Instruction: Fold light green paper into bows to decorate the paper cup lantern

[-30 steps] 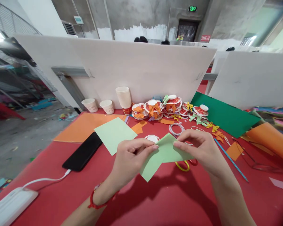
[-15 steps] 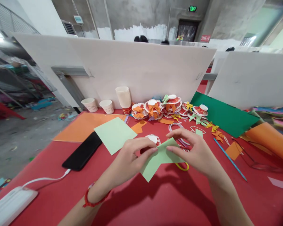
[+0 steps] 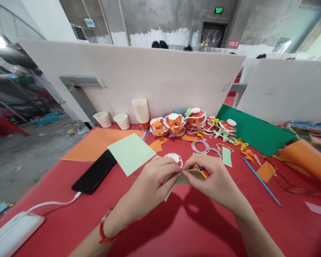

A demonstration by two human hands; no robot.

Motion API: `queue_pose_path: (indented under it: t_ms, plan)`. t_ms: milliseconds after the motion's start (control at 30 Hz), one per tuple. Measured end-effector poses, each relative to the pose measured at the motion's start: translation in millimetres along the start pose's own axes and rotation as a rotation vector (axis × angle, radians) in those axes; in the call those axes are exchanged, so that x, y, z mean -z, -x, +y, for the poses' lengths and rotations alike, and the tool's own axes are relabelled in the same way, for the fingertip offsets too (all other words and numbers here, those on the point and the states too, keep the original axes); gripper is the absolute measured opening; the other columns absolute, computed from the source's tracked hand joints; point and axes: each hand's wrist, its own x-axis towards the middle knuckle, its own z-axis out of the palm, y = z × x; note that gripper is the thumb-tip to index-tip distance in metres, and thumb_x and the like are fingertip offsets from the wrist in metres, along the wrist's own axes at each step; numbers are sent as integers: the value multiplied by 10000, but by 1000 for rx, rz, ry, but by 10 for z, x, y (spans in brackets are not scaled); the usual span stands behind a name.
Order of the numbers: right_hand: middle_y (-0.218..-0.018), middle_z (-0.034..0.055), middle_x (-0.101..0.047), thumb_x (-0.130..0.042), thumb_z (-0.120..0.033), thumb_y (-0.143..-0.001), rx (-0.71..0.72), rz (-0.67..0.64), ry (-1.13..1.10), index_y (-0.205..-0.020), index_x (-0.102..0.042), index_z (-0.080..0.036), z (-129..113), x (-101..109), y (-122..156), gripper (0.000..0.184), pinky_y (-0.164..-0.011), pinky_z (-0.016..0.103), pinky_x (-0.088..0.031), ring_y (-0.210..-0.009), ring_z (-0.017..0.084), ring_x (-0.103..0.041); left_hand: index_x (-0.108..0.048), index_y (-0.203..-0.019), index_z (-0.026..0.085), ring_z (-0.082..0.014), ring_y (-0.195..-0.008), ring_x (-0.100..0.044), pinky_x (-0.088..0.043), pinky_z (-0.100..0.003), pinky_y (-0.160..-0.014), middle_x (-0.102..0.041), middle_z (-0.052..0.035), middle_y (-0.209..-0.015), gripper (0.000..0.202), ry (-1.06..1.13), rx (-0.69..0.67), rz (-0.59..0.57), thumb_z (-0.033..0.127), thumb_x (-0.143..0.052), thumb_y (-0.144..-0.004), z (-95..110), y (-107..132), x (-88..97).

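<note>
Both my hands pinch one light green paper piece [image 3: 182, 179] just above the red table [image 3: 192, 228]. My left hand [image 3: 152, 180] grips its left part with thumb and fingers closed. My right hand [image 3: 212, 178] pinches it from the right, fingertips almost meeting the left hand's. The paper is turned nearly edge-on and mostly hidden by my fingers. Yellow-handled scissors [image 3: 202, 173] lie partly under my right hand. A small paper-cup flower [image 3: 173, 157] lies just beyond my left hand.
A light green sheet [image 3: 131, 152], an orange sheet [image 3: 96, 142] and a black phone [image 3: 94, 172] on a white cable lie to the left. Paper cups [image 3: 140, 111] and several cup flowers [image 3: 192, 121] line the white partition. A dark green sheet [image 3: 254, 132] and a blue stick [image 3: 260, 180] lie on the right.
My hands have drawn together and lowered toward the table. The green paper, earlier held flat and wide, is now folded or turned edge-on between the fingertips. A green strip by the rings is uncovered.
</note>
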Motion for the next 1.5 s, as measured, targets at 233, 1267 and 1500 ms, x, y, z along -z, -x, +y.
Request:
queue_pose_path:
  t_ms: [233, 1267, 1500]
  plan:
    - [-682, -9, -650, -575, -97, -771, 124, 63, 205, -707, -580, -210, 15, 9, 12, 130, -699, 328, -420, -665, 157, -574, -667, -788, 191, -155, -674, -651, -448, -301, -706, -737, -16, -748, 167, -38, -3, 9, 99, -542, -847, -30, -8, 28]
    - [-806, -6, -683, -552, -138, -874, -28, 112, -8, -841, -664, -206, 21, 108, 7, 135, -686, 226, -455, -749, 127, -599, -612, -1112, 155, -292, -987, -616, -462, -424, -846, -654, -158, -1083, 335, -424, -40, 393, 199, -656, -783, 68, 15, 3]
    - [-778, -7, -693, -603, -144, -837, -5, 233, -28, -828, -668, -189, 0, -13, 0, 79, -660, 197, -474, -709, 112, -618, -604, -628, 181, -97, -522, -549, -437, -176, -487, -625, 36, -569, 180, 299, 377, 270, 178, -584, -807, 33, -58, -9]
